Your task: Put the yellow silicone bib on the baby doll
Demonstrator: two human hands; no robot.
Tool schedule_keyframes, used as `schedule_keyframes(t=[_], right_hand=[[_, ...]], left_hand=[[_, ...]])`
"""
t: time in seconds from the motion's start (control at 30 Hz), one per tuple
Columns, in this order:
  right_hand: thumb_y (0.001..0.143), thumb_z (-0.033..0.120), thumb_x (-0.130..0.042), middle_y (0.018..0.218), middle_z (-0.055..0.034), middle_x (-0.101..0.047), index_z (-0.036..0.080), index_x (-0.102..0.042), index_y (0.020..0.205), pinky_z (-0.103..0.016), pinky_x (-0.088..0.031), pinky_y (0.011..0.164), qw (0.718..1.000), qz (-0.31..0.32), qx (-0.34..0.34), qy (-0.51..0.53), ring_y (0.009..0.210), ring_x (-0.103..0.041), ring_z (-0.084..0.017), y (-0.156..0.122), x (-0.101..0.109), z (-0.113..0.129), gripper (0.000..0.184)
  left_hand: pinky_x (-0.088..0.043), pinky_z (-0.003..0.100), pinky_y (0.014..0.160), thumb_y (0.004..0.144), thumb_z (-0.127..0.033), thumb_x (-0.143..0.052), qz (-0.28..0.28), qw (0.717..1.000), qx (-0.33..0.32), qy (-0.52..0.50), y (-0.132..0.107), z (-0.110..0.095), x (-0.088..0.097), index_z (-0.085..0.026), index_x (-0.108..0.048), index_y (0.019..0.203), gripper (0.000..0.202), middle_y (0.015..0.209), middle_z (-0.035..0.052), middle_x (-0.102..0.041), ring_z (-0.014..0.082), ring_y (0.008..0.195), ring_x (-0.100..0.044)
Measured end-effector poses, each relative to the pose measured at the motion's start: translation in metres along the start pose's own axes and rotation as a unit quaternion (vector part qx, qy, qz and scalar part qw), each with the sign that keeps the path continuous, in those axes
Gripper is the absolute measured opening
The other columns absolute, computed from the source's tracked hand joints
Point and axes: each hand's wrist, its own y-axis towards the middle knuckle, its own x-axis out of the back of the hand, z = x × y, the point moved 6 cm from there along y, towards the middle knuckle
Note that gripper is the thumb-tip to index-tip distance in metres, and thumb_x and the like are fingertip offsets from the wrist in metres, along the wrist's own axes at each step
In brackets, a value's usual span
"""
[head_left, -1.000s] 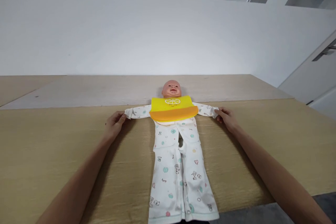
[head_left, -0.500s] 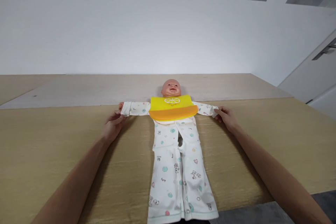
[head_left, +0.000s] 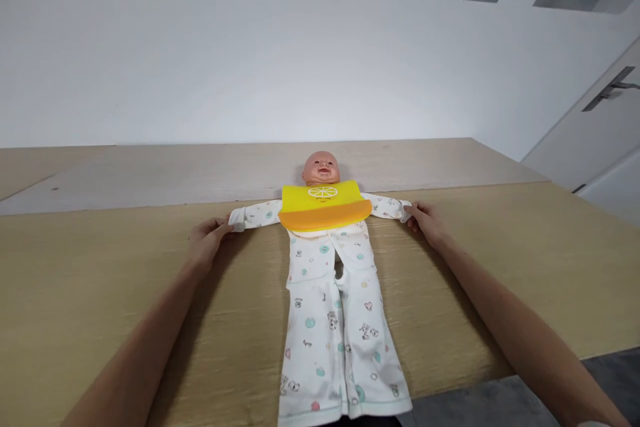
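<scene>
Left hand point(head_left: 207, 241), right hand point(head_left: 424, 223) touching baby doll's point(head_left: 320, 169) sleeve cuffs point(head_left: 237, 219).

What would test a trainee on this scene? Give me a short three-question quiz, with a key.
1. True or false: the yellow bib lies over the chest of the baby doll.
2. Multiple choice: the left hand is nearest to which part of the white printed pajamas? A: a sleeve cuff. B: a trouser hem. C: the neckline.
3. Fill in the blank: the lower band of the yellow bib is ____.

Key: 1 true; 2 A; 3 orange.
</scene>
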Motion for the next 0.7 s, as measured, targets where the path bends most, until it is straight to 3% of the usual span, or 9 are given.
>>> schedule_keyframes(t=[0.13,0.33,0.57,0.7], right_hand=[[0.06,0.056,-0.071,0.047,0.0021,-0.05,0.018,-0.049,0.061,-0.021,-0.031,0.041,1.0,-0.005,-0.012,0.003,0.042,-0.041,-0.007,0.002,0.003,0.0,0.044],[0.064,0.064,-0.068,0.064,-0.003,-0.061,0.017,-0.061,0.073,-0.021,-0.033,0.045,0.999,-0.006,0.032,-0.012,0.056,-0.05,-0.011,0.003,0.007,0.008,0.049],[0.065,0.04,-0.07,0.092,-0.0052,-0.07,0.016,-0.072,0.087,-0.027,-0.044,0.071,0.981,0.097,0.086,-0.143,0.078,-0.057,-0.016,-0.002,0.007,0.026,0.033],[0.066,0.045,-0.069,0.076,-0.0015,-0.063,0.015,-0.064,0.075,-0.026,-0.039,0.065,0.969,0.15,0.101,-0.167,0.065,-0.05,-0.012,-0.002,0.005,0.019,0.032]], left_hand=[[-0.034,0.026,0.058,0.052,-0.035,-0.064,-0.018,0.999,0.012,0.045,-0.004,-0.005,0.003,-0.017,-0.061,0.059,0.02,0.056,-0.0027,-0.055,0.0134,0.06,-0.046],[-0.031,0.024,0.053,0.053,-0.035,-0.063,-0.01,0.997,0.011,0.075,-0.004,-0.01,0.005,-0.017,-0.06,0.057,0.019,0.051,-0.0037,-0.053,0.0127,0.056,-0.043],[-0.036,0.025,0.051,0.05,-0.039,-0.063,0.023,0.993,0.001,0.12,-0.005,-0.014,0.002,-0.02,-0.063,0.064,0.024,0.05,-0.0015,-0.059,0.0162,0.053,-0.049],[-0.037,0.025,0.052,0.051,-0.043,-0.062,0.03,0.99,-0.023,0.138,-0.003,-0.015,0.002,-0.022,-0.062,0.06,0.023,0.049,-0.002,-0.06,0.0168,0.054,-0.049]])
